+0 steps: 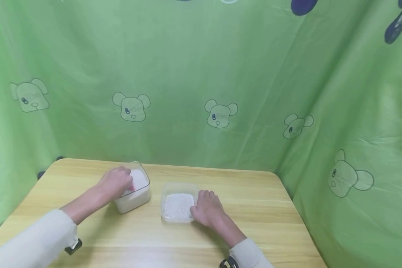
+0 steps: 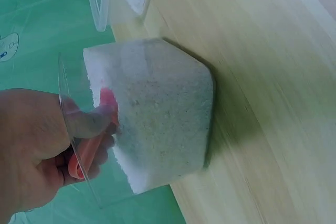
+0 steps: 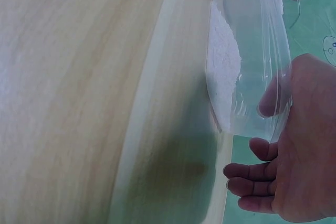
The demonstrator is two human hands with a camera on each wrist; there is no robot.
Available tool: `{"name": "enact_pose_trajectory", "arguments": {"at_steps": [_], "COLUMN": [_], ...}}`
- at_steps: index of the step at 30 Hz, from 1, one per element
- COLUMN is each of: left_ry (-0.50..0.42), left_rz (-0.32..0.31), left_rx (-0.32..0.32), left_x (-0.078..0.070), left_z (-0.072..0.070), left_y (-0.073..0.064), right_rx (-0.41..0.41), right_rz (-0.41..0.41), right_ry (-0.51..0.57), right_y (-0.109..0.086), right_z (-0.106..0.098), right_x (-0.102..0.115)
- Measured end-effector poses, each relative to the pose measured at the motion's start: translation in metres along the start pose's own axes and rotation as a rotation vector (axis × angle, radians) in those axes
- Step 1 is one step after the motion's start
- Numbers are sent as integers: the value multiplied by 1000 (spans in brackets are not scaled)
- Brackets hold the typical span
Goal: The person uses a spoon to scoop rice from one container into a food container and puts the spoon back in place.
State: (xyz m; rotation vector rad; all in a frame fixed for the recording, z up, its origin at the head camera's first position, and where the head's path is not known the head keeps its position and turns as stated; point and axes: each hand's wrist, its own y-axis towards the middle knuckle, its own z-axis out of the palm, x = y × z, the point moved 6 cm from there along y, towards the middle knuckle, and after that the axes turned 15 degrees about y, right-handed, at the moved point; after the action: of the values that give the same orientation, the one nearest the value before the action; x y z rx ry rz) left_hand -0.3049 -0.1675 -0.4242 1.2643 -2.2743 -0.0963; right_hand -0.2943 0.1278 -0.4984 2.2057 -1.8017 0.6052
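1. L hand [image 1: 115, 182]: reaches in over rim of tall clear square-sided container [image 1: 134, 203], fingers curled round red, plastic-looking bar-shaped handle [image 2: 89, 153]; grip narrow, holding. Handle's far end hidden, can't tell its shape.
2. Container: toward far edge of pale wood-grain table [image 1: 254, 208], L of middle, set askew to that edge; mostly full of white granules [image 1: 140, 178].
3. R hand [image 1: 207, 208]: at R side of shallow translucent square plastic tub [image 1: 177, 220]; thumb over rim, fingers outside wall. Narrow hold on rim; exact fingertip contact unclear.
4. Tub: just R of container, apart from it, slightly farther from table's far edge; shallow layer of white grains [image 1: 179, 205] inside.
5. Handling (est.): handle light, stiff, poss. slick w/ dust; best held mid-length. Container prob. heavy, rigid, maybe brittle: take low, both walls. Tub light, flexy, slides easily: steady at rim/corner. Granules loose, spill-prone.
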Motion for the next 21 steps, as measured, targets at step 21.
{"name": "enact_pose_trajectory", "arguments": {"at_steps": [21], "left_ry": [217], "left_rz": [116], "left_rx": [30], "left_x": [-11], "left_z": [-13], "left_y": [2], "right_rx": [0], "right_rz": [-10], "right_ry": [2], "right_y": [-1], "right_z": [-1], "right_x": [-1]}}
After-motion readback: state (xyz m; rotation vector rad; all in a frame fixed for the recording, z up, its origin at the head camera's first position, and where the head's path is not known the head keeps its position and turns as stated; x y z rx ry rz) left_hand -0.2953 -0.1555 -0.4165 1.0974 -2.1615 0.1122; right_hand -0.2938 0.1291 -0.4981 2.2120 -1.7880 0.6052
